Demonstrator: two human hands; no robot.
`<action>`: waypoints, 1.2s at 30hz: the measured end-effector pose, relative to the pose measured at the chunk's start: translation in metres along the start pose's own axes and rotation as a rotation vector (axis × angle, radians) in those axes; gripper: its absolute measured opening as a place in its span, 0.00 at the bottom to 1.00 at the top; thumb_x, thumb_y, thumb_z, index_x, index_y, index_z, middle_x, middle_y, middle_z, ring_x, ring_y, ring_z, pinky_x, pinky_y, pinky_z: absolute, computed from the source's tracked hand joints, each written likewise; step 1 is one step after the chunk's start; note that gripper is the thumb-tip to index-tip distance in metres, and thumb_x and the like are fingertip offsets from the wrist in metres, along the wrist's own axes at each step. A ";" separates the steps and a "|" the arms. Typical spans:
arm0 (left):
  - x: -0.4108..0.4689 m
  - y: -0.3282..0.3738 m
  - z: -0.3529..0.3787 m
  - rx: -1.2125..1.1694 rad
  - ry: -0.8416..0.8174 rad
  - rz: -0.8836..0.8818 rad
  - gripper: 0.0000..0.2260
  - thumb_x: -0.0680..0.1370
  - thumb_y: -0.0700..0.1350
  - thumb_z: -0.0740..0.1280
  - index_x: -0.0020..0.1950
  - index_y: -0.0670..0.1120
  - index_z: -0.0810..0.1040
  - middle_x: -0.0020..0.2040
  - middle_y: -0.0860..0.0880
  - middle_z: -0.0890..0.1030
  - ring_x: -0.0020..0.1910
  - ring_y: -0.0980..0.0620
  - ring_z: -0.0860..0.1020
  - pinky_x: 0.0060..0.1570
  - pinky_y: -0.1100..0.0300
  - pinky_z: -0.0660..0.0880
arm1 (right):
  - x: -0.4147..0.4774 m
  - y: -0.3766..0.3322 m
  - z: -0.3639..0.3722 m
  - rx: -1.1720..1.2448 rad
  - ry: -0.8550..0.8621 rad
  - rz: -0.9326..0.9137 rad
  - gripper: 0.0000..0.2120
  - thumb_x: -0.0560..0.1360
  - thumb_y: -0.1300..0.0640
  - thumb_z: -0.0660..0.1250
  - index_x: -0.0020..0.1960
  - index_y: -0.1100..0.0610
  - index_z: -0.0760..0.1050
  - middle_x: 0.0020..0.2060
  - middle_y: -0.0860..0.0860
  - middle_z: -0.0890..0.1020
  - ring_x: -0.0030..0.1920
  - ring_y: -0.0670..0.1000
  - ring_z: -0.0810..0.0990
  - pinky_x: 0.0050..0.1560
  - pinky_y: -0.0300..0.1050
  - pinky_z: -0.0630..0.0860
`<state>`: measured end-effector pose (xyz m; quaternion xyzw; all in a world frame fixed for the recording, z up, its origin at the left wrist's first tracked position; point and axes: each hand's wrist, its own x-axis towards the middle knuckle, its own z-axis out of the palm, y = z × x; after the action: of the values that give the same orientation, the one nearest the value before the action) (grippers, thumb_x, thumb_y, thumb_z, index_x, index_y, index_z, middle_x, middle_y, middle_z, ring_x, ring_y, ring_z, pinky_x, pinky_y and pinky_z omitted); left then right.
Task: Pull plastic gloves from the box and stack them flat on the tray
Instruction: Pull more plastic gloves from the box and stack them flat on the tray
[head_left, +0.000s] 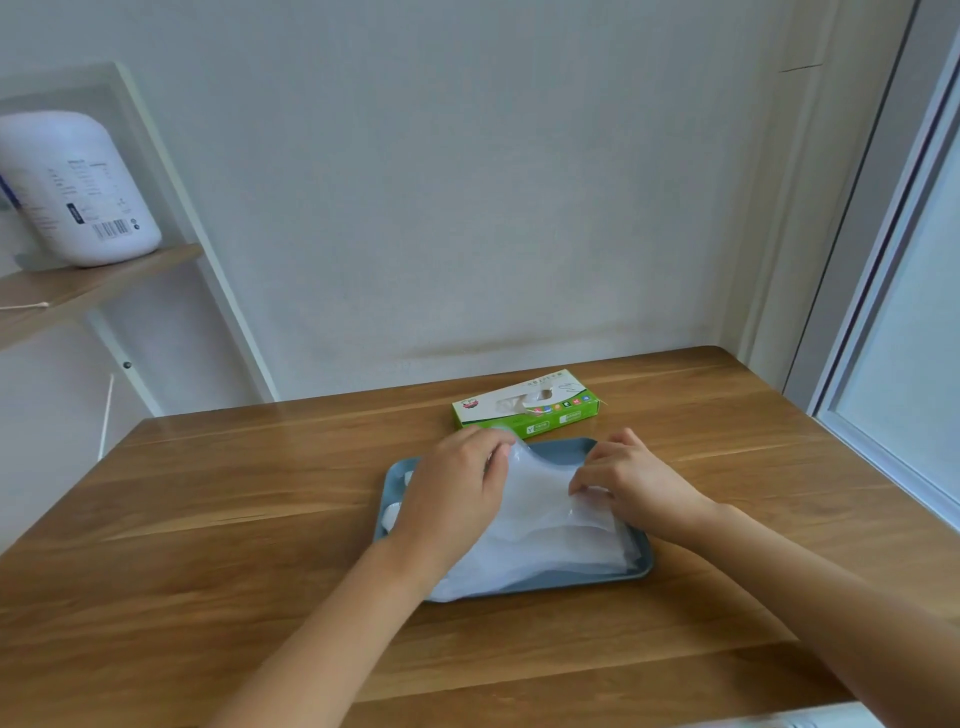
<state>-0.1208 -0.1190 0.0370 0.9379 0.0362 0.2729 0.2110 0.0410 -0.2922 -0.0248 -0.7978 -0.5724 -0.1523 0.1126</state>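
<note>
Evidently the job is being carried on somewhere in its middle: a pile of gloves (524, 569) is lying across the tray (569, 448), covering most of it and spilling a little over its near edge, and one more glove (537, 491) is being laid on top. That glove is being pinched at its far edge by the curled fingers of the left hand (457, 499), over the far left part of the tray, while its right side is being gripped by the bent fingertips of the right hand (636, 488), over the tray's right half. It is not yet lying flat; a raised fold is being held up between the two hands, so smoothing down is judged to be remaining. Just beyond the tray's far edge the box (527, 410) is sitting on the table (260, 519), and pale film is showing in its opening, so further gloves are probably waiting to be pulled.
</note>
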 end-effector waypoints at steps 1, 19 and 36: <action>0.002 0.004 -0.002 -0.025 0.062 -0.008 0.11 0.82 0.47 0.60 0.49 0.47 0.81 0.46 0.53 0.82 0.46 0.55 0.78 0.43 0.67 0.72 | 0.000 0.001 0.001 -0.012 0.027 -0.033 0.17 0.60 0.70 0.75 0.42 0.51 0.83 0.34 0.45 0.82 0.40 0.49 0.80 0.46 0.40 0.59; 0.007 0.014 0.037 0.143 -0.378 -0.172 0.16 0.84 0.44 0.55 0.70 0.44 0.72 0.66 0.44 0.76 0.64 0.46 0.74 0.62 0.55 0.69 | -0.001 -0.001 0.000 -0.040 0.022 -0.103 0.10 0.64 0.62 0.77 0.41 0.50 0.83 0.31 0.45 0.81 0.37 0.48 0.79 0.47 0.41 0.58; -0.035 -0.021 0.038 0.124 -0.861 -0.183 0.32 0.75 0.68 0.41 0.78 0.62 0.46 0.79 0.55 0.39 0.77 0.50 0.34 0.73 0.44 0.32 | 0.001 0.001 -0.032 0.277 -0.408 0.167 0.11 0.77 0.54 0.65 0.59 0.46 0.79 0.64 0.42 0.76 0.69 0.39 0.66 0.76 0.45 0.42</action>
<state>-0.1299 -0.1202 -0.0181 0.9699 0.0444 -0.1650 0.1735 0.0386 -0.3033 0.0047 -0.8335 -0.5308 0.1013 0.1151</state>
